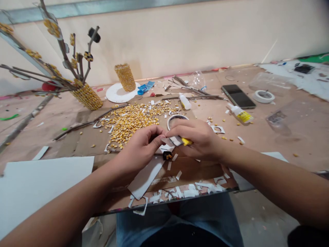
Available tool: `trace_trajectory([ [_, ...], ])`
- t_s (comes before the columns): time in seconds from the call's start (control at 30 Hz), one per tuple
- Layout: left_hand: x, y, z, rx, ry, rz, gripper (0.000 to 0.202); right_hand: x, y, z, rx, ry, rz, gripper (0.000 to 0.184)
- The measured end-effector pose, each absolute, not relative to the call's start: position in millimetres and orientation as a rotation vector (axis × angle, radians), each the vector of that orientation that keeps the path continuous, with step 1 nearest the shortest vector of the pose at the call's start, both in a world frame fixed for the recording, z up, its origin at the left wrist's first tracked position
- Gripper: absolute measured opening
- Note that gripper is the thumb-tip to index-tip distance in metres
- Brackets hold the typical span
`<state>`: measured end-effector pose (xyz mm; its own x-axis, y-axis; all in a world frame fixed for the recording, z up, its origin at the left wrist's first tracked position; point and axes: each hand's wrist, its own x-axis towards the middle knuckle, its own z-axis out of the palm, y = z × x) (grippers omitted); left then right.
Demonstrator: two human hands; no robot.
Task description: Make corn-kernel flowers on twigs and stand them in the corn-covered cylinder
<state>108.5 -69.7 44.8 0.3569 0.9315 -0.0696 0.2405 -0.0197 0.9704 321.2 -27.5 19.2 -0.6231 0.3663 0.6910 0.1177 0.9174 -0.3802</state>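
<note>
My left hand (141, 147) is closed in a pinch on a small piece of white card (168, 141) above the brown cardboard sheet (87, 140). My right hand (199, 137) is closed round a yellow-handled cutter (185, 141) whose blade end meets the same card piece. A long white card strip (145, 178) lies just under my left hand. A small black and yellow object (167, 156) lies below the hands. A heap of corn kernels (131, 120) spreads just beyond my hands, next to a roll of tape (177, 118).
Paper offcuts (190, 190) litter the near table edge. A kernel-covered vase with twigs (87, 96) stands far left, a kernel-covered cup (125, 77) on a white disc behind. Glue bottles (240, 114), a phone (238, 96) and white tape (263, 96) lie right. White sheet (38, 185) lies near left.
</note>
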Motion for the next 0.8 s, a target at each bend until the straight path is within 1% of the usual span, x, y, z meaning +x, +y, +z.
trace_trajectory([
  [0.13,110.6,-71.0,49.1,1.363,1.106,0.857,0.017,321.4,-28.3,20.6,-0.379,-2.198,0.274,0.015],
  [0.3,111.8,-72.2,51.0,1.271,1.129,0.882,0.019,321.2,-27.1,19.6,-0.437,-2.203,0.302,0.009],
  [0.33,111.8,-72.4,50.8,1.253,1.13,0.9,0.02,321.7,-26.9,19.9,-0.489,-2.204,0.301,0.016],
  [0.43,111.6,-72.6,50.1,1.21,1.099,0.969,0.021,323.8,-26.6,22.6,-0.63,-2.206,0.316,0.049],
  [0.5,111.3,-72.8,49.9,1.163,1.076,0.991,0.02,324.9,-26.8,24.2,-0.653,-2.234,0.326,0.061],
  [0.57,110.9,-73.6,50.0,1.111,1.071,0.996,0.018,324.9,-27.2,24.5,-0.65,-2.281,0.314,0.063],
  [0.8,109.8,-77.1,50.4,1.083,1.001,0.971,0.021,322.5,-28.7,22.4,-0.694,-2.377,0.252,0.06],
])
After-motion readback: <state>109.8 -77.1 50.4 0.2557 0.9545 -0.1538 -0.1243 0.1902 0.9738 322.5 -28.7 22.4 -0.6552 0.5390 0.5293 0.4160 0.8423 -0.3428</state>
